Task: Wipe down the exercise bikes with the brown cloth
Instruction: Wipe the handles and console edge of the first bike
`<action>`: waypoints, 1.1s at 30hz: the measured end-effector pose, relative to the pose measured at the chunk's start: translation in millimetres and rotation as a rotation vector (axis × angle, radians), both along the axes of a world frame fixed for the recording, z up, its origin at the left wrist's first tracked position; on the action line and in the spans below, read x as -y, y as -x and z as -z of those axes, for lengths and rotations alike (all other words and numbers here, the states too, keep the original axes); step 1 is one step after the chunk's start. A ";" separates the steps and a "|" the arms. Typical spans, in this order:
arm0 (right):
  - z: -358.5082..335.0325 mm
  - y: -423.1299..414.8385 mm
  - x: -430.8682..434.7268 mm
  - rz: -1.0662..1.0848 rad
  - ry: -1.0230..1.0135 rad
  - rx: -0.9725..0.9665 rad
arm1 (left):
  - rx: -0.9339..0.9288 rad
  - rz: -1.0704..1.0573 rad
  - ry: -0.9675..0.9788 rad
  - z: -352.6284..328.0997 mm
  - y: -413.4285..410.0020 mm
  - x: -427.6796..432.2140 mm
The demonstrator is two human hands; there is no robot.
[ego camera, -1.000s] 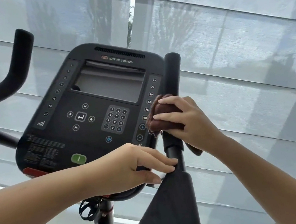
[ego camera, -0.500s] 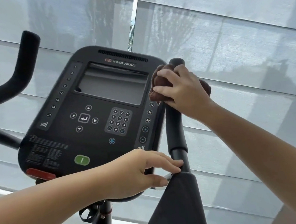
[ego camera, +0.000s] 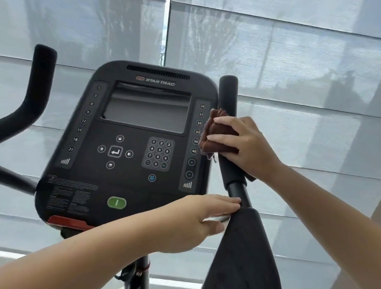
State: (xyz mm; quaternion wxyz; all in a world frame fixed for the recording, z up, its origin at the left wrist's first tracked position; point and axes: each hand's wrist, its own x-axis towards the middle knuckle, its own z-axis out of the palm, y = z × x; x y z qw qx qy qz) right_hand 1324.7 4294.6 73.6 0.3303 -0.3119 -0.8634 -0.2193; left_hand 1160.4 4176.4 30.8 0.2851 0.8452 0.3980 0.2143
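1. Your right hand [ego camera: 249, 146] is closed around the upright right handlebar grip [ego camera: 229, 124] of the exercise bike, with the brown cloth [ego camera: 217, 138] pressed between your palm and the grip.
2. The brown cloth is folded into a wad. It wraps the console-facing side of the grip at about mid-height, and its bunched edge sticks out past your fingertips toward the right edge of the console [ego camera: 126, 143]. A dark piece, apparently more of the cloth, shows below your wrist on the far side of the grip.
3. The rounded top of the grip is bare above the cloth, and a length of the foam sleeve is bare below your hand, down to the thinner bar.
4. Your left hand [ego camera: 195, 223] is flat and mostly open, fingers together and extended. It holds nothing. The fingertips rest at the junction where the thin bar meets the top of the wide black pad [ego camera: 239, 266], just below the lower right corner of the console.
5. The console faces you, tilted, with a blank display, a numeric keypad, a green button near its lower edge and a red tab at its lower left corner.
6. The left handlebar [ego camera: 32, 92] curves upward beyond the left edge of the console, well apart from both hands.
7. Pale window blinds [ego camera: 292, 46] fill the background.
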 end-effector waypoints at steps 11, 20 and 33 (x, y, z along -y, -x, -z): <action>49.8 -45.8 102.3 -0.227 0.479 -0.441 | 0.159 -0.156 0.173 0.5 7.8 32.2; 52.3 -26.9 91.1 -0.134 0.449 -0.616 | 0.195 -0.279 0.097 4.0 8.1 83.6; 42.9 -37.3 126.5 -0.194 0.510 -0.646 | 0.131 -0.413 -0.175 30.9 -16.8 121.0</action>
